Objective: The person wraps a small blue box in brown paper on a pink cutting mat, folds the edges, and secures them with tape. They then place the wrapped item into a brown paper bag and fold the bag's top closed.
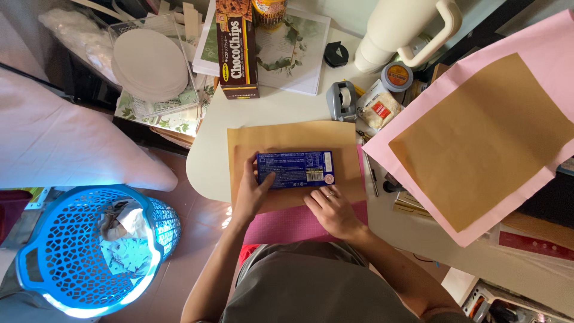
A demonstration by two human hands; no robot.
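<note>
A flat dark blue box [295, 169] lies on a sheet of brown paper [293, 136] spread over pink paper [299, 222] at the near edge of a white table [210, 157]. My left hand [251, 192] rests flat on the brown paper, with its thumb touching the box's left end. Just below the box's lower right corner, my right hand [330, 208] lies on the paper with its fingers together, fingertips against the box's near edge. A ring shows on one finger. Neither hand grips anything.
A brown cookie box [238, 51], a grey tape dispenser [341, 100], a white jug [402, 29] and a small round tin [397, 76] stand at the back. A large pink and brown sheet [485, 134] lies to the right. A blue basket [89, 248] sits on the floor at left.
</note>
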